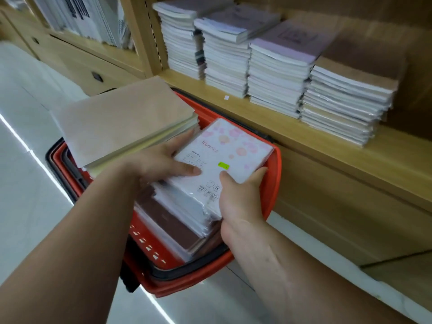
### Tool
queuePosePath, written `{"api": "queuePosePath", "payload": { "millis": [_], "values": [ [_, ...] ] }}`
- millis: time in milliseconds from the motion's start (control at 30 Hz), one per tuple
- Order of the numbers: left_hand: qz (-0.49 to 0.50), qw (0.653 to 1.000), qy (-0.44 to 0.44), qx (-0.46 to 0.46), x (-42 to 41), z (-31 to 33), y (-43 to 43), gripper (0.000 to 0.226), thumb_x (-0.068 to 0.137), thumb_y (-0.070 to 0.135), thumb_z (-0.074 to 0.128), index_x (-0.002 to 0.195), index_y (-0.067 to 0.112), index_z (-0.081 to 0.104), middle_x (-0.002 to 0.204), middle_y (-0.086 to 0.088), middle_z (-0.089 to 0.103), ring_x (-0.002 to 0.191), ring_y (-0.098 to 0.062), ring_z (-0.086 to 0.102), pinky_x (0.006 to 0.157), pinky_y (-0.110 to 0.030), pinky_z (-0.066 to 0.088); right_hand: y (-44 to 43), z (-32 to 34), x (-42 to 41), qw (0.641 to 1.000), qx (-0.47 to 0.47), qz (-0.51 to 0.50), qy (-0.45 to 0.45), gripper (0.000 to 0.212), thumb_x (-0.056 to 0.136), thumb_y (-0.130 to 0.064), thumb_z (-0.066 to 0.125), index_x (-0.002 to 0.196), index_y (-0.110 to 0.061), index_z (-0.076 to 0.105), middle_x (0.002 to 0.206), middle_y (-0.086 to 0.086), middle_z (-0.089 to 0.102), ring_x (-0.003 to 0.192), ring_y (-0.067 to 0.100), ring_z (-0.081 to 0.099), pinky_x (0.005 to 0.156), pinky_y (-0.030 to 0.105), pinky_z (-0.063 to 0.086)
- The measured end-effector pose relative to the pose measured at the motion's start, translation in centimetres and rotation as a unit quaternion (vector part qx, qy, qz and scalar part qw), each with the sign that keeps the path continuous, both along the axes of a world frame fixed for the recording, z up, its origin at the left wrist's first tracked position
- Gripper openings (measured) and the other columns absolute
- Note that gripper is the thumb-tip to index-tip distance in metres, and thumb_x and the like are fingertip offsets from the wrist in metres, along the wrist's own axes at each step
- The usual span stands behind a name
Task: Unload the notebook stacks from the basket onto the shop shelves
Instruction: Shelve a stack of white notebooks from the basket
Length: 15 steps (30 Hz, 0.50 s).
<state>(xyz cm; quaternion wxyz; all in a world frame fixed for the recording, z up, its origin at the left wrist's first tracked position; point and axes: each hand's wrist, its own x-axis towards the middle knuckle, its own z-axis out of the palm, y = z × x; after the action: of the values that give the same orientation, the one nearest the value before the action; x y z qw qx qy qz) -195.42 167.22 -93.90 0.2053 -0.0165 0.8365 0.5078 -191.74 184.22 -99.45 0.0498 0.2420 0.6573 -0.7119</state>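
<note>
Right hand (238, 199) grips the near right corner of the pink stack (226, 148): thumb on the cover, fingers curled round the edge. Left hand (161, 162) grips its left edge: thumb on the cover, fingers along the side. The pink stack sits tilted between both hands, over the basket (274, 183). Directly below the grip, white stacks (187, 206) and a brown stack (168, 220) lie in the basket. Just left of the grip is a kraft stack (126, 120). Beyond the grip, the shelf (257, 115) carries four shelf stacks (275, 71) in a row.
</note>
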Motion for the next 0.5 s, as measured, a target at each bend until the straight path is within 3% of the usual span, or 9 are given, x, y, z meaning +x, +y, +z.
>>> {"api": "queuePosePath", "payload": {
  "millis": [133, 267, 333, 400, 500],
  "values": [
    [0.003, 0.997, -0.038, 0.060, 0.5, -0.2, 0.1, 0.105, 0.075, 0.005, 0.082, 0.156, 0.041, 0.027, 0.133, 0.008, 0.066, 0.119, -0.011, 0.065, 0.104, -0.033, 0.050, -0.1, -1.0, -0.4, 1.000, -0.002, 0.001, 0.019, 0.114, 0.051, -0.061, 0.061, 0.141, -0.062, -0.008, 0.164, -0.012, 0.032, 0.149, 0.016, 0.036, 0.119, 0.047, 0.034],
    [0.013, 0.996, -0.037, 0.075, 1.4, -0.1, -0.2, 0.104, 0.070, 0.010, 0.086, 0.154, 0.043, 0.034, 0.138, 0.010, 0.063, 0.123, -0.014, 0.063, 0.108, -0.038, 0.047, -0.1, -1.9, -0.8, 0.998, 0.038, 0.031, 0.042, 0.107, 0.053, -0.061, 0.056, 0.133, -0.083, -0.012, 0.165, -0.017, 0.027, 0.152, 0.015, 0.031, 0.119, 0.051, 0.032],
    [0.020, 0.996, -0.034, 0.084, 1.9, 0.0, -0.4, 0.101, 0.068, 0.014, 0.083, 0.153, 0.042, 0.036, 0.140, 0.013, 0.060, 0.126, -0.014, 0.061, 0.112, -0.040, 0.044, -0.2, -1.9, -0.8, 0.996, 0.048, 0.050, 0.058, 0.106, 0.055, -0.059, 0.056, 0.138, -0.079, -0.007, 0.163, -0.017, 0.027, 0.150, 0.016, 0.034, 0.118, 0.052, 0.035],
    [0.025, 0.995, -0.034, 0.092, 2.2, 0.0, -0.8, 0.112, 0.061, 0.022, 0.088, 0.155, 0.043, 0.031, 0.145, 0.014, 0.055, 0.129, -0.013, 0.058, 0.115, -0.042, 0.040, 0.0, -0.2, -0.1, 0.996, 0.033, 0.062, 0.063, 0.109, 0.058, -0.055, 0.061, 0.143, -0.073, -0.003, 0.161, -0.017, 0.029, 0.146, 0.016, 0.039, 0.116, 0.052, 0.039],
    [0.039, 0.994, -0.039, 0.100, 2.4, -0.3, -1.3, 0.136, 0.046, 0.028, 0.097, 0.157, 0.045, 0.021, 0.144, 0.016, 0.055, 0.130, -0.010, 0.056, 0.114, -0.039, 0.041, 0.5, 0.8, 0.4, 0.995, -0.021, 0.085, 0.051, 0.101, 0.080, -0.031, 0.067, 0.152, -0.063, 0.004, 0.156, -0.017, 0.034, 0.134, 0.015, 0.052, 0.109, 0.048, 0.049]
  ]
}}
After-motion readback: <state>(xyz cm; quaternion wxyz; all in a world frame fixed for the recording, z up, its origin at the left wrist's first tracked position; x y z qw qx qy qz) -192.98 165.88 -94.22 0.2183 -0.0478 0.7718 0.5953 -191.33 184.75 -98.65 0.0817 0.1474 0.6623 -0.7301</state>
